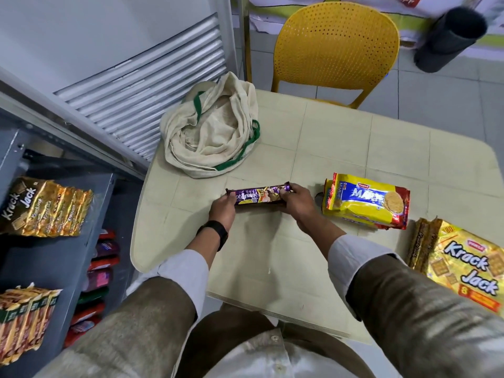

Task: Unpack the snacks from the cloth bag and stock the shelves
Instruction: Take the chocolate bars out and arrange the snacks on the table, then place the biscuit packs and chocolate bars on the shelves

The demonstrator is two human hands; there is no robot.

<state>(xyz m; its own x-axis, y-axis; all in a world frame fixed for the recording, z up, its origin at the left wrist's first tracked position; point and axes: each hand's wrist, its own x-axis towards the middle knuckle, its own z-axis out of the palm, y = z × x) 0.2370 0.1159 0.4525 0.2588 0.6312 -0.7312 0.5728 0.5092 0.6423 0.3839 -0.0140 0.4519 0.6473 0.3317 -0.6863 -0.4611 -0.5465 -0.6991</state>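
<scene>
Purple biscuit pack [259, 197] pinched endwise between left hand [222, 211] and right hand [296, 204] fingers.

The big golden Krack Jack multipack [469, 271] on the cream table runs off the right edge. The red and pink packets [102, 257] on the grey shelf's lower tier sit half hidden, labels unreadable. The black cylinder [450, 39] is blurred.

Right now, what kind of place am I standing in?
Probably a small shop: grey shelves stocked with snack packets, a promotional banner behind the chair, and biscuit packs on the table.
</scene>
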